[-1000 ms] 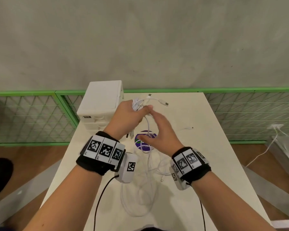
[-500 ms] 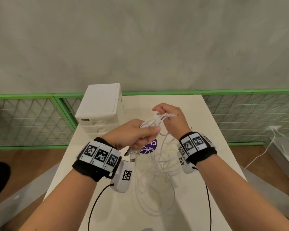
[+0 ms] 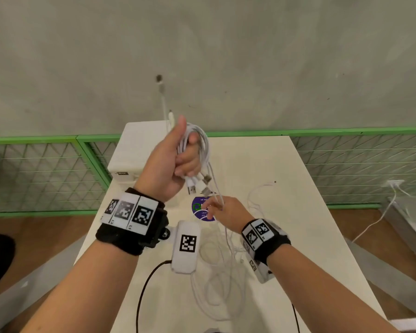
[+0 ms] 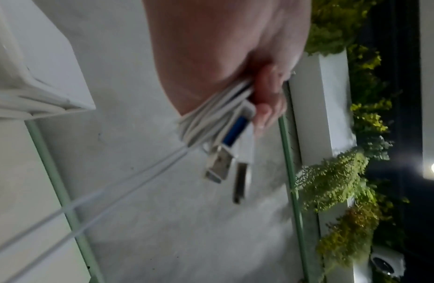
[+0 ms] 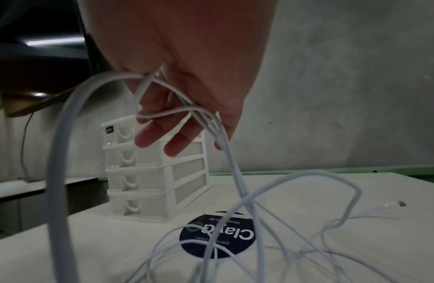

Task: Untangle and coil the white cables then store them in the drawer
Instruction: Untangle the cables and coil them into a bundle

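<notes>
White cables (image 3: 197,150) are gathered in a bunch in the person's left hand (image 3: 171,162), which is raised above the far left part of the table (image 3: 298,212) with the fingers curled round the loops and the thumb upright. Several USB plugs (image 4: 219,164) dangle out of the bottom of that fist. From there a few strands run down and toward the near right, into the right hand (image 3: 222,213), which is lower and nearer the person and pinches them between thumb and fingers, the other fingers hanging loosely. Below it the rest of the cable lies in slack, overlapping loops (image 3: 216,289) on the near part of the table, with one free end (image 3: 271,182) trailing off to the right.

So the line that matters runs steeply from the high bunch to the low pinch, and the loose length lies nearer than both hands. I judge the right hand better placed to feed the next turn up to the left. The drawer unit (image 5: 155,172) stands at the far left, just behind the raised fist, its drawers closed in the right wrist view.
</notes>
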`<state>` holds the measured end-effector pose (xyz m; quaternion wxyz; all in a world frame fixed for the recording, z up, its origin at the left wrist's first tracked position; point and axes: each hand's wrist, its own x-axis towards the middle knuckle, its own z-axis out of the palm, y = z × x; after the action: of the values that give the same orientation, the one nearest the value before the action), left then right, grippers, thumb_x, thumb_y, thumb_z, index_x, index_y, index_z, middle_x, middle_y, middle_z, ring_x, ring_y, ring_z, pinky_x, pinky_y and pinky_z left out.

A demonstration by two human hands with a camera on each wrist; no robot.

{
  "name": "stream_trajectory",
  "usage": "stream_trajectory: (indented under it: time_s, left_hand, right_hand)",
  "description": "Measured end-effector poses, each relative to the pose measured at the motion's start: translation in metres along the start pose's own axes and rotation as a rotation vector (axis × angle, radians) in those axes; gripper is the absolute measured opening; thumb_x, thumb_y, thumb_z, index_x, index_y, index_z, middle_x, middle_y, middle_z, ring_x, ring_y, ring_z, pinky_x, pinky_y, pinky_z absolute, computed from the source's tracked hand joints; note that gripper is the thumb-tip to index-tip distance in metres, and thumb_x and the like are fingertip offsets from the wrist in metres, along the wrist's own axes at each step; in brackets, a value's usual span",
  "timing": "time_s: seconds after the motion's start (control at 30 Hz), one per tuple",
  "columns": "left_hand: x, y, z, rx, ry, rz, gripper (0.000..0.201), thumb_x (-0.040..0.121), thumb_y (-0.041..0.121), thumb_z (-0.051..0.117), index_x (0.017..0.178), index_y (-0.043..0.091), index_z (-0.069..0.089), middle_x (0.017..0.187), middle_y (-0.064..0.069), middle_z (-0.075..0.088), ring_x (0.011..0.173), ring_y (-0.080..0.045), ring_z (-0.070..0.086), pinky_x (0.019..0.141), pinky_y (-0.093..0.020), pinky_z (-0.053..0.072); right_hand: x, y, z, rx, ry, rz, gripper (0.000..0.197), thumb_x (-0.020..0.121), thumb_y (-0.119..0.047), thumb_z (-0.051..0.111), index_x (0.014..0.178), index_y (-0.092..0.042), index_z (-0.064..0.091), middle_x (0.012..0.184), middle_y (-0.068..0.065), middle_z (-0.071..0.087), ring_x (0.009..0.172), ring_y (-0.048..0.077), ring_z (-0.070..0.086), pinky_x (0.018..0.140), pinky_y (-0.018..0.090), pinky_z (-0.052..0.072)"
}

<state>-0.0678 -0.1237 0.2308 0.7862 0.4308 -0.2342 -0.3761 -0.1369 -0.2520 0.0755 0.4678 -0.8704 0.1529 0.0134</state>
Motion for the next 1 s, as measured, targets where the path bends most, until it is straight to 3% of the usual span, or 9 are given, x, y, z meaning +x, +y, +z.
stream_trajectory:
  time_s: [0.23,0.33,0.4,0.47,0.53,0.67,0.8,0.87,1.0]
  left_hand:
    - [0.019,0.005,-0.019,-0.072,0.362,0.324,0.029,0.100,0.030,0.038,0.075,0.017,0.045,0.046,0.009,0.036,0.039,-0.007,0.032,0.048,-0.020,0.030]
    - [0.025,0.000,-0.033,0.207,0.539,0.429,0.027,0.099,0.024,0.042,0.073,0.017,0.042,0.051,0.007,0.042,0.044,-0.010,0.038,0.046,-0.022,0.033]
    - [0.029,-0.009,-0.045,0.588,0.578,0.432,0.025,0.099,0.020,0.042,0.074,0.015,0.043,0.056,0.001,0.042,0.045,-0.010,0.039,0.045,-0.023,0.035]
    - [0.032,-0.022,-0.055,1.084,0.520,0.273,0.027,0.098,0.022,0.042,0.074,0.010,0.048,0.053,-0.001,0.041,0.041,-0.010,0.038,0.042,-0.018,0.032]
    - [0.027,-0.033,-0.058,1.395,0.339,0.027,0.029,0.097,0.026,0.044,0.079,0.005,0.054,0.052,-0.003,0.048,0.041,-0.014,0.043,0.037,-0.017,0.032]
    - [0.005,-0.041,-0.047,1.071,0.037,-0.307,0.035,0.097,0.036,0.045,0.080,0.006,0.053,0.046,0.000,0.048,0.033,-0.013,0.041,0.036,-0.020,0.033]
    - [-0.002,-0.036,-0.035,0.991,-0.157,-0.427,0.045,0.084,0.054,0.055,0.076,0.010,0.055,0.042,0.004,0.039,0.034,-0.012,0.032,0.040,-0.020,0.027]
    - [-0.003,-0.036,-0.034,1.088,-0.142,-0.418,0.038,0.080,0.044,0.069,0.070,0.011,0.051,0.041,0.004,0.043,0.035,-0.012,0.034,0.039,-0.020,0.029]
    - [-0.004,-0.030,-0.039,1.012,0.029,-0.340,0.040,0.085,0.028,0.067,0.053,0.015,0.047,0.042,0.001,0.041,0.036,-0.014,0.031,0.041,-0.022,0.029]
  right_hand:
    - [-0.013,-0.002,0.003,-0.165,-0.049,-0.077,0.029,0.083,-0.015,0.058,0.109,-0.024,0.053,0.086,0.000,0.064,0.082,0.019,0.061,0.079,0.030,0.048]
    - [-0.023,-0.014,-0.003,-0.124,-0.102,-0.152,0.035,0.080,-0.013,0.062,0.112,-0.025,0.054,0.085,-0.005,0.058,0.069,0.011,0.055,0.068,0.016,0.044]
    - [-0.030,-0.027,-0.008,-0.031,-0.129,-0.239,0.033,0.080,-0.010,0.063,0.108,-0.028,0.058,0.084,-0.001,0.057,0.070,0.013,0.055,0.070,0.017,0.047]
    - [-0.034,-0.040,-0.015,0.100,-0.109,-0.306,0.027,0.082,-0.005,0.062,0.100,-0.025,0.065,0.084,0.007,0.060,0.077,0.019,0.058,0.074,0.021,0.047]
    - [-0.033,-0.050,-0.028,0.191,-0.046,-0.343,0.021,0.084,-0.002,0.060,0.094,-0.017,0.070,0.086,0.004,0.059,0.077,0.011,0.057,0.072,0.016,0.044]
    - [-0.024,-0.051,-0.054,0.291,0.113,-0.371,0.020,0.082,0.002,0.063,0.088,-0.015,0.072,0.080,-0.005,0.059,0.065,-0.001,0.056,0.065,0.015,0.045]
    - [-0.017,-0.028,-0.066,0.242,0.262,-0.287,0.014,0.071,-0.005,0.077,0.076,-0.017,0.071,0.075,-0.006,0.066,0.067,-0.001,0.059,0.068,0.013,0.047]
    - [-0.014,-0.013,-0.068,0.067,0.284,-0.302,0.013,0.070,-0.012,0.079,0.075,-0.022,0.072,0.077,-0.008,0.068,0.076,0.004,0.061,0.077,0.016,0.046]
    - [-0.010,0.021,-0.072,-0.406,0.277,-0.220,0.003,0.079,-0.027,0.070,0.081,-0.029,0.071,0.081,-0.014,0.068,0.085,0.011,0.058,0.093,0.035,0.036]
